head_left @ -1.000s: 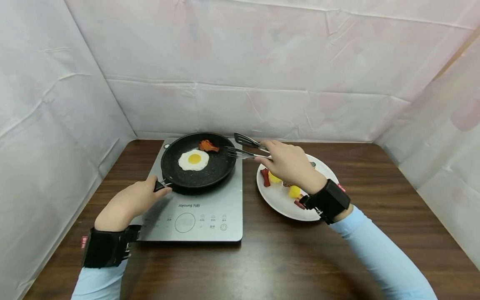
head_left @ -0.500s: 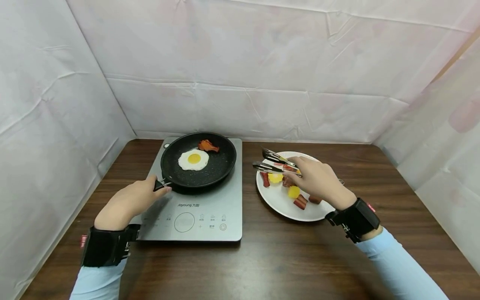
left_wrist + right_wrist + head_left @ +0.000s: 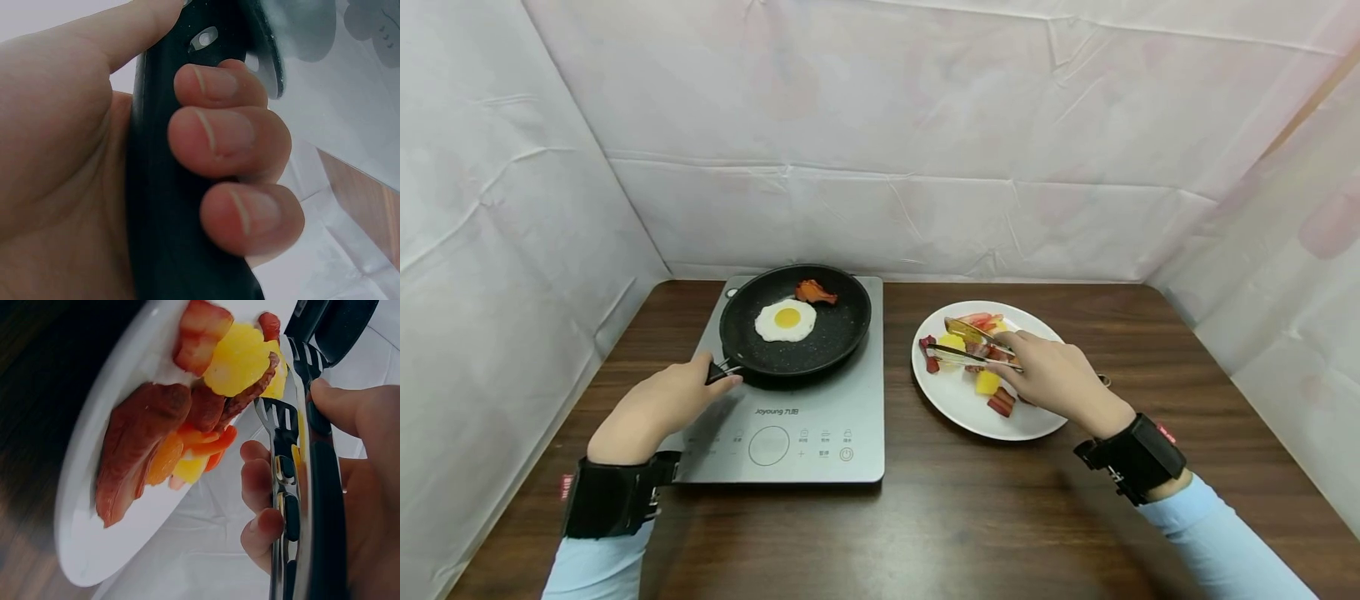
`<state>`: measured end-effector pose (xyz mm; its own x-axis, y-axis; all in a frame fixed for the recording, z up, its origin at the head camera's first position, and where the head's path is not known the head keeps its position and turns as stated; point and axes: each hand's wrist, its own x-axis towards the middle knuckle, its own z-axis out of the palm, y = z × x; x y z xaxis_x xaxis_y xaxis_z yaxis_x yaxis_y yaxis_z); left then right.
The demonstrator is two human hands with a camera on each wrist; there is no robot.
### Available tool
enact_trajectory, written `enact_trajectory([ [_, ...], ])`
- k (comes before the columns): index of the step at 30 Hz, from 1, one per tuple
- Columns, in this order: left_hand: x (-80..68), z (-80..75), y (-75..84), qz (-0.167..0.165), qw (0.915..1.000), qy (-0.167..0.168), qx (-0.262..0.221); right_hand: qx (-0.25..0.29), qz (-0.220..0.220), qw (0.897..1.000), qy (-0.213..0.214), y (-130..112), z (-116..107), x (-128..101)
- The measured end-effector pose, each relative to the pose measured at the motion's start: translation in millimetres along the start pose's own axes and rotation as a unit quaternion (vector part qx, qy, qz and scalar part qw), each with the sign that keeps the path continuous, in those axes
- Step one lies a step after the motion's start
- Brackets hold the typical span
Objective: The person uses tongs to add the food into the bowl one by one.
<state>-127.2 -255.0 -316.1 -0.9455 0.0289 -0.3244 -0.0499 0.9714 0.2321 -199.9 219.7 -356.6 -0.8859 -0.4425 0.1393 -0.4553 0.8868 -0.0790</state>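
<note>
My left hand (image 3: 658,406) grips the black handle (image 3: 181,206) of a frying pan (image 3: 790,354) on an induction cooktop; the left wrist view shows its fingers curled round it. In the pan lie a fried egg (image 3: 786,321) and an orange-brown piece of food (image 3: 815,292). Over a white plate (image 3: 943,408), my right hand (image 3: 1052,375) holds metal tongs (image 3: 303,469) with black grips, thumb on one arm and fingers on the other. The tongs' arms stand apart, tips above the food. Bacon pieces (image 3: 203,331), yellow pieces (image 3: 237,362) and a brown meat piece (image 3: 137,444) lie there.
The silver cooktop (image 3: 842,392) stands left of the plate on a dark wooden table (image 3: 940,525). White cloth (image 3: 880,142) hangs behind the table and along both sides.
My right hand has moved from beside the pan's right rim back to the right and down, bringing the tongs over the plate. The left hand and the pan stay in place.
</note>
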Motion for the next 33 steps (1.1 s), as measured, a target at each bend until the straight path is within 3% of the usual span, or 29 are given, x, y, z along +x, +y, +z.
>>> enact_trajectory([
  [10,0.7,-0.4,0.1,-0.004,1.0000,0.001,0.002,-0.014,-0.006,1.000,-0.025,5.5,-3.1,-3.6],
  [19,-1.3,0.8,-1.0,0.000,1.0000,0.002,0.000,-0.042,-0.041,0.998,0.025,5.6,-1.3,-3.3],
  [33,0.0,0.8,-0.1,0.001,1.0000,0.004,0.000,-0.034,-0.028,0.998,0.036,10.7,2.6,-8.2],
])
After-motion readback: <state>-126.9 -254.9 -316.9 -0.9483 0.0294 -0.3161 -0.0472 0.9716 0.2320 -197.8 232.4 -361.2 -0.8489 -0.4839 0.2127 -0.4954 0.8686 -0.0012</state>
